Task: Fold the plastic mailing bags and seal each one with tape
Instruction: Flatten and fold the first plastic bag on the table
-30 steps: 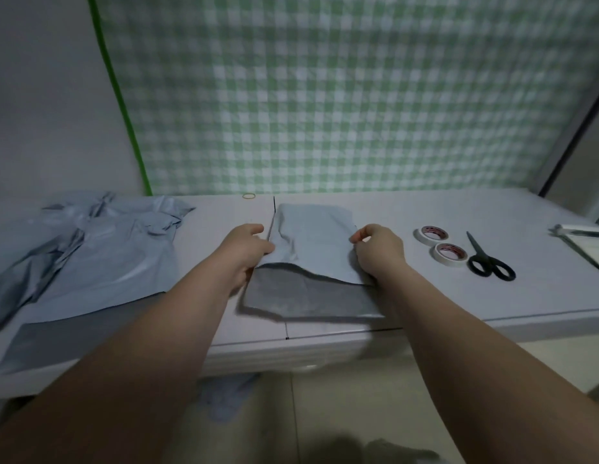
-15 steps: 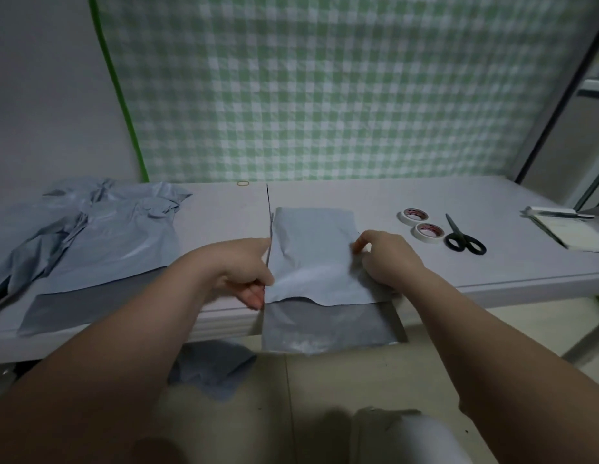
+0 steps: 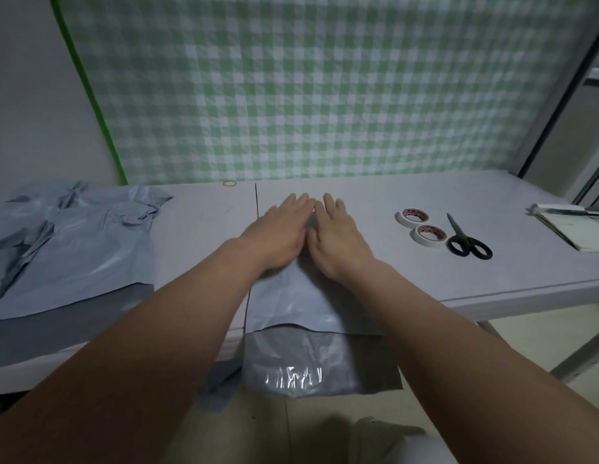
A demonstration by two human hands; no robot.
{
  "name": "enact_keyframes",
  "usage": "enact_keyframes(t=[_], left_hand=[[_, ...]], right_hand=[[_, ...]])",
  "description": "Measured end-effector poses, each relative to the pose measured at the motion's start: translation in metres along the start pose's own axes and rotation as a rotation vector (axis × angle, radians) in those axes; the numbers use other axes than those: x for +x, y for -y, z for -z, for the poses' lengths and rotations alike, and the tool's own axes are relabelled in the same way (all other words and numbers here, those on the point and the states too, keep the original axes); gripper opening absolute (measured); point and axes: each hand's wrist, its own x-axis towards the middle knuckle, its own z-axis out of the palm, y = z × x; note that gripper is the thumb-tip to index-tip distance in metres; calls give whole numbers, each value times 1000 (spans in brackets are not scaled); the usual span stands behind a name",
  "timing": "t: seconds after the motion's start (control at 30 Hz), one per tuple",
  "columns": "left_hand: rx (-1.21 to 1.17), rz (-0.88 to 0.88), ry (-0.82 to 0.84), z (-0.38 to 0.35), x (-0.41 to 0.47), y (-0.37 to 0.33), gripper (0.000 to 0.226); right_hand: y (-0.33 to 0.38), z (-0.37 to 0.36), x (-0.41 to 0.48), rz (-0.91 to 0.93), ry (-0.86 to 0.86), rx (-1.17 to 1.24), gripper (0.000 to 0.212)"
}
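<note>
A light grey mailing bag lies in the middle of the white table, its darker open flap hanging over the front edge. My left hand and my right hand lie side by side, flat, fingers straight, pressing on the bag's far half. Two rolls of tape sit to the right of my hands, apart from them. A pile of more grey mailing bags lies at the table's left end.
Black scissors lie just right of the tape rolls. A white notepad with a pen sits at the far right. A small rubber band lies near the back edge. A green checked cloth hangs behind. A grey bag piece lies under the table.
Both hands let go of the bag's side edges and moved forward to its far half, now flat on it side by side. The bag hangs further over the front edge than a second ago.
</note>
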Motion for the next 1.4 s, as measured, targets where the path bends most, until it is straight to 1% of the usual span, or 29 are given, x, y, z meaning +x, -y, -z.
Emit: enact_keyframes(t=[0.13, 0.2, 0.3, 0.4, 0.53, 0.7, 0.8, 0.9, 1.0, 1.13, 1.3, 1.4], left_hand=[[14, -37, 120, -25, -5, 20, 59], [43, -38, 128, -30, -10, 26, 60], [200, -58, 121, -29, -18, 25, 60], [267, -84, 111, -26, -27, 20, 60], [144, -170, 111, -24, -41, 17, 57], [83, -185, 136, -24, -48, 15, 55], [57, -166, 172, -24, -47, 16, 55], [112, -103, 226, -24, -43, 16, 56], [132, -67, 238, -24, -36, 15, 55], [164, -42, 252, -25, -24, 20, 56], [184, -60, 291, -23, -25, 28, 57], [206, -59, 323, -21, -32, 34, 65]], right_hand=[[-8, -21, -3, 9, 142, -39, 59], [-10, -24, -6, 5, 179, -46, 62], [-8, -21, -12, -14, 187, -96, 65], [-6, -16, -21, 5, 196, -152, 66], [-7, -12, -35, 90, 244, -178, 65], [-7, -9, -44, 133, 311, -134, 67], [-7, -10, -42, 119, 306, -127, 67], [-8, -10, -38, 102, 279, -124, 65], [-11, -11, -31, 88, 266, -118, 63], [-21, -9, -20, 81, 306, -157, 62], [-36, 1, -18, 97, 359, -130, 54], [-44, 6, -23, 102, 363, -144, 53]])
